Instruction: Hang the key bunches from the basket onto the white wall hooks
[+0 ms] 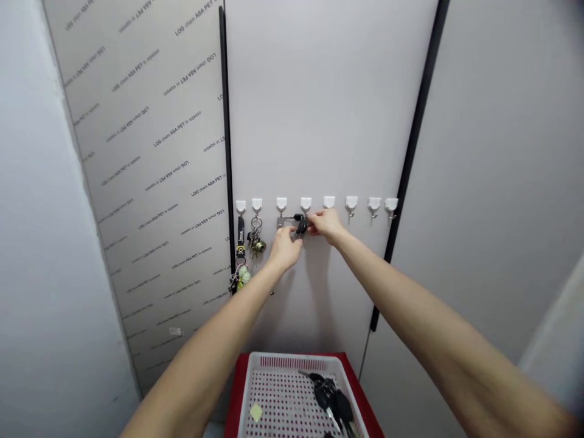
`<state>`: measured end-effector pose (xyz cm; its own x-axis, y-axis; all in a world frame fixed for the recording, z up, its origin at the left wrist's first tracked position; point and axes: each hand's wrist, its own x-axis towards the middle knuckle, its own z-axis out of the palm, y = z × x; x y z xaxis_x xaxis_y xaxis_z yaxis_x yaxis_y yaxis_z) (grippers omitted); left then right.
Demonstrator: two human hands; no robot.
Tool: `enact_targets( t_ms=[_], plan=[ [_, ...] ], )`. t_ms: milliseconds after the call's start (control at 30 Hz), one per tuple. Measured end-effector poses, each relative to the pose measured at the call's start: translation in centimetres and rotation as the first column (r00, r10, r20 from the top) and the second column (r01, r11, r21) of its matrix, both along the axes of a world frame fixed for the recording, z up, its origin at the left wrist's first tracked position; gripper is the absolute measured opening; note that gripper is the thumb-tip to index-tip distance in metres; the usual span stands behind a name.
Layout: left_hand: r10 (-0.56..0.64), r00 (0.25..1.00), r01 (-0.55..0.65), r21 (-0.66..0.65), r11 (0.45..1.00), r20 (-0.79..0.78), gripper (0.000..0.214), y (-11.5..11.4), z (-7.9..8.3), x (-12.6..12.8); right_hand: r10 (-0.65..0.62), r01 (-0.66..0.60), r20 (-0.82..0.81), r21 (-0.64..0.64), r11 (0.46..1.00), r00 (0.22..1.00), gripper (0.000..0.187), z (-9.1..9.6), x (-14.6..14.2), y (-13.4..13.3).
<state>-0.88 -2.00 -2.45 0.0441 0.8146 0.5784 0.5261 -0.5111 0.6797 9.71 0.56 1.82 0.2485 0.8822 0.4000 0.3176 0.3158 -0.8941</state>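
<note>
Bare arms (292,304) reach up from the bottom of the view toward a pale grey wall panel (328,109), and both hands meet at a row of eight white stick-on hooks (305,204) running across it. The right hand (326,224), on the right of the view, is mostly closed, its fingertips (311,223) pinching a black key bunch (300,226) at the fourth hook from the left. A metal key (286,218) sticks out sideways from that bunch toward the third hook. The left hand (285,249) sits just below the bunch with its fingers partly curled; whether it has hold of anything, I cannot tell.

At the far left of the row, the first hook carries a black strap (240,237) ending in a ring with pale green charms (241,274). The second carries a ring of keys with a brass padlock (256,245).

Below the hands, at the bottom edge of the view, a white perforated plastic tray (292,360) sits on a red base (232,395). Black-headed keys (331,398) lie toward its right side, and a small pale yellow tag (256,412) lies near its left side. To the left, a panel printed with repeated grey lettering (150,152) meets the wall at a black strip (224,152).
</note>
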Motion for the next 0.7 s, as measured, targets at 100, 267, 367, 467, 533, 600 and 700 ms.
enact_targets(
  t_ms=[100, 267, 367, 467, 533, 600, 700],
  plan=[
    [-0.034, 0.999, 0.033, -0.021, 0.999, -0.036, 0.034, -0.6, -1.0, 0.0, 0.000, 0.000, -0.002, 0.005, 1.000, 1.000, 0.007, -0.7, 0.5, 0.0],
    [-0.098, 0.993, 0.092, -0.096, 0.991, -0.067, 0.033, -1.8, -4.3, -0.2, -0.022, 0.016, 0.067, 0.089, 0.996, 0.998, 0.016, -3.6, 2.1, -1.6],
    [-0.181, 0.976, 0.154, -0.205, 0.967, -0.119, 0.032, -2.7, -8.5, 0.0, 0.078, -0.080, 0.358, -0.011, 0.997, 0.931, 0.020, -8.3, 3.4, -3.6],
    [-0.271, 0.931, 0.176, -0.349, 0.920, -0.244, 0.031, -4.1, -14.3, 0.3, 0.322, -0.188, 0.682, -0.266, 0.945, 0.656, 0.019, -14.7, 4.5, -6.4],
    [-0.327, 0.876, 0.163, -0.422, 0.892, -0.354, 0.030, -5.0, -17.9, 0.7, 0.412, -0.131, 0.803, -0.396, 0.909, 0.430, 0.019, -18.9, 5.1, -8.1],
    [-0.361, 0.822, 0.169, -0.416, 0.894, -0.441, 0.031, -5.7, -20.6, 1.2, 0.403, -0.052, 0.880, -0.404, 0.913, 0.250, 0.019, -22.1, 5.5, -9.4],
    [-0.367, 0.779, 0.226, -0.318, 0.921, -0.509, 0.033, -6.1, -22.6, 2.0, 0.303, -0.047, 0.948, -0.299, 0.953, 0.103, 0.021, -24.6, 5.6, -10.3]
  ],
)
